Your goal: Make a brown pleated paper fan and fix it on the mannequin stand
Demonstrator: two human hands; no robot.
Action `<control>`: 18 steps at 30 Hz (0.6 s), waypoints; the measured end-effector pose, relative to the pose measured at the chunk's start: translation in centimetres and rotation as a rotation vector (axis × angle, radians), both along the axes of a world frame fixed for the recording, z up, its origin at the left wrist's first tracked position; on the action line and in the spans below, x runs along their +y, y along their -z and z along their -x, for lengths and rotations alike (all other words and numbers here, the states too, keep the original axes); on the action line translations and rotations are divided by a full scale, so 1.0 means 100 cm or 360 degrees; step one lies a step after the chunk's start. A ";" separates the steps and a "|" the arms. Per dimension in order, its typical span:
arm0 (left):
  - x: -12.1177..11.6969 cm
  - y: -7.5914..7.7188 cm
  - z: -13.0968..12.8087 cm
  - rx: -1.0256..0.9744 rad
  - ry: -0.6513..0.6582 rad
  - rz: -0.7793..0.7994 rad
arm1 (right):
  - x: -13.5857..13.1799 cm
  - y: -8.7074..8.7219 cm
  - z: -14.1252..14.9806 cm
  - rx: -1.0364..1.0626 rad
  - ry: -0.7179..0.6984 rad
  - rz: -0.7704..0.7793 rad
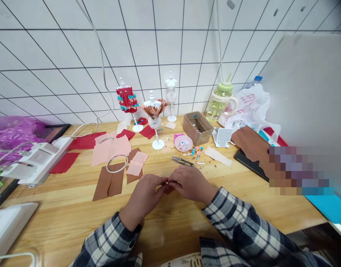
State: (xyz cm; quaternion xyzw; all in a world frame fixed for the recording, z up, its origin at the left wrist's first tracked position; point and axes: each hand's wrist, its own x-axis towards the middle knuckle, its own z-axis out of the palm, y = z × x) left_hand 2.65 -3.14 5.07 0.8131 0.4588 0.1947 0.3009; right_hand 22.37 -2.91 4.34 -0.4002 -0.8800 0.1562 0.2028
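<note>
Near the front middle of the table, my left hand (147,194) and my right hand (189,183) meet, fingertips pinched together. Between them is a small brown piece of paper (168,190), mostly hidden by my fingers. Just beyond my right hand lie thread snips (182,161). To the left of my hands are brown sheets (108,182), a folded pink piece (137,163) and a white ring (117,163). A small white mannequin (158,144) with pointed brown pieces around its bust stands behind my hands. Beside it is another mannequin dressed in red (127,99).
A bare mannequin (171,94) stands by the tiled wall. Right of it are a cardboard box (198,129), a pink bowl of beads (183,143), a white phone stand (223,137) and a green-lidded bottle (219,102). A power strip (38,163) lies left. Paper scraps litter the middle.
</note>
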 end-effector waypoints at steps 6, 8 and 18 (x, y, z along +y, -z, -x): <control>0.014 0.022 0.002 -0.0908 -0.0850 0.0411 | 0.005 0.024 0.010 0.0952 0.0512 0.0619; 0.015 0.032 0.002 -0.1287 -0.0998 0.0591 | 0.003 0.035 0.020 0.1223 0.0461 0.1045; 0.002 0.047 -0.024 -0.2137 -0.1030 0.1091 | -0.003 0.039 0.047 0.1591 0.0626 0.1464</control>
